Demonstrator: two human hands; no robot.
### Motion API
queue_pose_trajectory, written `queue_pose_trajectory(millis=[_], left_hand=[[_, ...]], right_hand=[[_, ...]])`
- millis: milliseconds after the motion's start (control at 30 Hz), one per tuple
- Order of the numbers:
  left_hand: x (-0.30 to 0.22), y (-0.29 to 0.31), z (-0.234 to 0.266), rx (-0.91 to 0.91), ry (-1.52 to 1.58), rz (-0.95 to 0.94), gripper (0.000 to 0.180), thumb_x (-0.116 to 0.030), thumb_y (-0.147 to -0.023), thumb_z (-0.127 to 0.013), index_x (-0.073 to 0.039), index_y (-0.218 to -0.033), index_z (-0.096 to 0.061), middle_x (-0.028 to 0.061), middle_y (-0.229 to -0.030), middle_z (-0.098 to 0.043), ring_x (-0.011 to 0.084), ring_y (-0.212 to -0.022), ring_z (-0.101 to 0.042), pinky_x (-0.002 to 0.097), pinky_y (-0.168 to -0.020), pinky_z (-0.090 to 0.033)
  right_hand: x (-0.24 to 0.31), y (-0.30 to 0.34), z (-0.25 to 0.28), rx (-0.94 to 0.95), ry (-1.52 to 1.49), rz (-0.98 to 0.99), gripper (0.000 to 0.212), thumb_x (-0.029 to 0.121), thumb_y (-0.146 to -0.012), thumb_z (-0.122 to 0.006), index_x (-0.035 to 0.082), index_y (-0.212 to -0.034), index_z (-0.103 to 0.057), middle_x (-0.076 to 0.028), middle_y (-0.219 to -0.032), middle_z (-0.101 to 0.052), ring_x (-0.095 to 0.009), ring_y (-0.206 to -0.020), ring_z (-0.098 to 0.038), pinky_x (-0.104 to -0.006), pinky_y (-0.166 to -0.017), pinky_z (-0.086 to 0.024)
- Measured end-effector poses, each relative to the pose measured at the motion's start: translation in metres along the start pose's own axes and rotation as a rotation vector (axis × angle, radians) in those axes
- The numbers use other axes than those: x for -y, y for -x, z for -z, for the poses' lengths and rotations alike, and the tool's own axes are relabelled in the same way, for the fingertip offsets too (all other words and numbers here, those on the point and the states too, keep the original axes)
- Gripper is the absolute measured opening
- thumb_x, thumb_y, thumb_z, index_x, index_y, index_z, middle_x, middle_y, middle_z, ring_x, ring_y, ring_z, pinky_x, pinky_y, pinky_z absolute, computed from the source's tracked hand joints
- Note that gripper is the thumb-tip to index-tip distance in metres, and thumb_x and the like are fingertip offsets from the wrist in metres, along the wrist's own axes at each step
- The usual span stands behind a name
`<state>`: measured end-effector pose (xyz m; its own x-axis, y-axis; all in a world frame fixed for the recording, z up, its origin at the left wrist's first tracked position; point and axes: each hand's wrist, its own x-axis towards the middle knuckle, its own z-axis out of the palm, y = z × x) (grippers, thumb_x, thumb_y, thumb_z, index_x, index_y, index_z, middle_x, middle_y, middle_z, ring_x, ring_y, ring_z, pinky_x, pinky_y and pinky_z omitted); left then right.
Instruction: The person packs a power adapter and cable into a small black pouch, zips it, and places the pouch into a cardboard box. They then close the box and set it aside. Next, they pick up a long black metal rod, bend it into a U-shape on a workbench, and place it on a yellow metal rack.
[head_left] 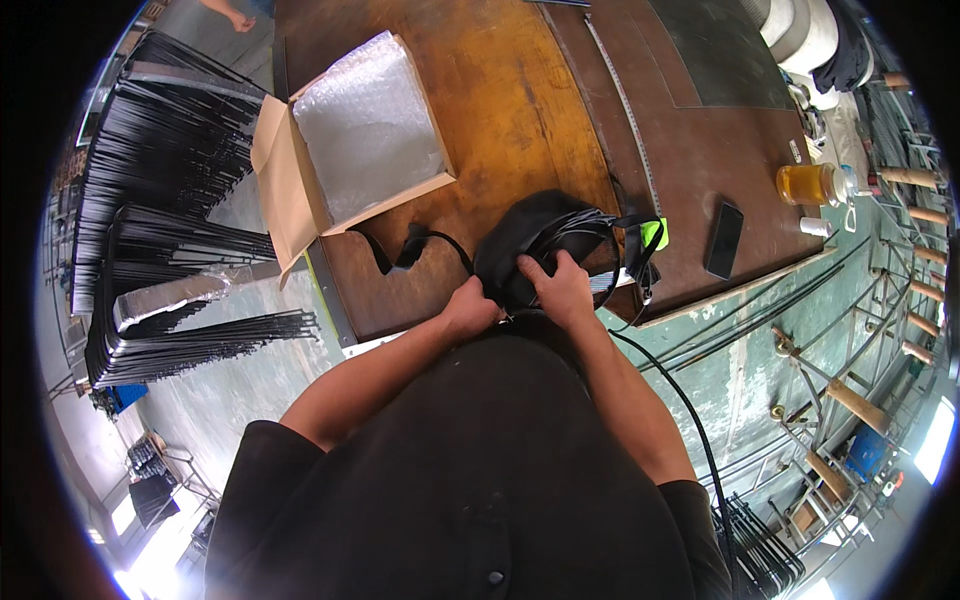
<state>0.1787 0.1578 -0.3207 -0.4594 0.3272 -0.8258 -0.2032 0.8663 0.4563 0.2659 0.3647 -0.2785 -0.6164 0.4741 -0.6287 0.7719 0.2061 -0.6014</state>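
Observation:
At the near edge of the table lies a black waist bag (510, 235), close against my body. My left hand (472, 308) is closed at its lower left edge, fingers pinched on the rim. My right hand (562, 288) grips its right side, thumb lying over the front and the other fingers partly hidden. Bundled black cables (570, 228) loop across the bag's top and right side. A black strap (408, 250) with a buckle trails left over the tabletop. What is inside the bag cannot be seen.
An open cardboard box (440, 180) holding bubble wrap (365, 130) stands at the left. Rightward lie a tape measure (655, 234), a phone (724, 240) and a jar of amber liquid (805, 185). Black metal rods (170, 150) are stacked at far left; a cable (690, 405) hangs down right.

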Motion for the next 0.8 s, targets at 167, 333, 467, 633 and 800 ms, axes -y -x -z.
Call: queue_pose_trajectory(millis=[167,333,467,633,800], left_hand=[[0.032,-0.007,0.000,0.196,0.490,-0.015,0.053,0.008,-0.085,-0.080,0.004,-0.135,-0.066,0.0089,-0.110,-0.074,0.0225,-0.104,-0.072,0.0377,-0.095,-0.059],[0.038,0.006,0.004,0.278,0.714,0.075,0.049,0.007,-0.088,-0.082,0.004,-0.135,-0.068,0.0058,-0.109,-0.074,0.0187,-0.102,-0.070,0.0334,-0.093,-0.057],[0.026,0.015,0.010,0.305,0.609,0.084,0.048,-0.008,-0.096,-0.087,0.007,-0.138,-0.070,0.0122,-0.117,-0.077,0.0224,-0.108,-0.071,0.0374,-0.098,-0.057],[0.024,0.017,0.012,0.313,0.604,0.071,0.044,-0.017,-0.105,-0.084,0.007,-0.140,-0.071,0.0134,-0.122,-0.078,0.0228,-0.111,-0.070,0.0384,-0.099,-0.056],[0.045,0.010,0.000,0.352,0.619,-0.005,0.039,-0.017,-0.110,-0.079,0.005,-0.141,-0.071,0.0122,-0.122,-0.077,0.0215,-0.113,-0.070,0.0387,-0.098,-0.058]], right_hand=[[-0.002,0.025,-0.005,-0.078,0.112,0.088,0.079,0.059,-0.102,-0.079,-0.004,-0.149,-0.064,-0.031,-0.117,-0.081,-0.053,-0.116,-0.076,-0.0584,-0.103,-0.057],[-0.013,0.064,-0.010,-0.479,0.238,0.643,0.044,0.041,-0.098,-0.088,0.007,-0.125,-0.079,-0.017,-0.096,-0.081,-0.044,-0.099,-0.078,-0.0550,-0.088,-0.060],[-0.014,0.082,-0.026,-0.088,0.297,0.382,0.041,0.047,-0.098,-0.085,0.008,-0.090,-0.079,-0.017,-0.092,-0.080,-0.045,-0.089,-0.078,-0.0574,-0.082,-0.062],[-0.012,0.070,-0.044,0.061,0.344,0.204,0.041,0.049,-0.097,-0.085,0.008,-0.100,-0.085,-0.021,-0.095,-0.083,-0.045,-0.094,-0.080,-0.0570,-0.083,-0.063],[-0.027,0.068,-0.058,-0.027,0.207,0.229,0.032,0.040,-0.100,-0.082,0.009,-0.104,-0.085,-0.023,-0.091,-0.082,-0.047,-0.090,-0.080,-0.0577,-0.082,-0.063]])
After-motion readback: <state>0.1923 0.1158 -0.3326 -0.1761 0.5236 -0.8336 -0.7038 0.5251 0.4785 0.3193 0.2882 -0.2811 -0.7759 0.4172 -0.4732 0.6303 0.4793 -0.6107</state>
